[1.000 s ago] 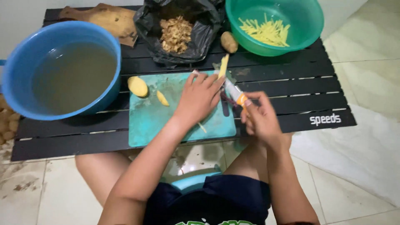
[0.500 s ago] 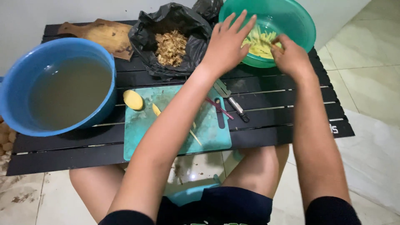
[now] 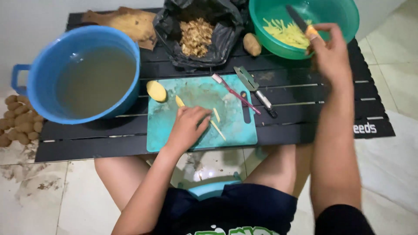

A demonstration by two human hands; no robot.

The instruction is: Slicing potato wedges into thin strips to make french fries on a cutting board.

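The right hand (image 3: 332, 52) is raised over one green bowl (image 3: 344, 30) of pale potato strips (image 3: 285, 32), fingers closed round an orange-handled knife (image 3: 300, 22) that points up-left. The left hand (image 3: 188, 128) lies palm-down, fingers loosely spread and holding nothing, on one teal cutting board (image 3: 226, 130) on the black bench (image 3: 87, 139). One blue tub (image 3: 39, 65) of water stands left. Two cut potato pieces (image 3: 156, 90) and two loose strips (image 3: 217, 129) lie on the board.
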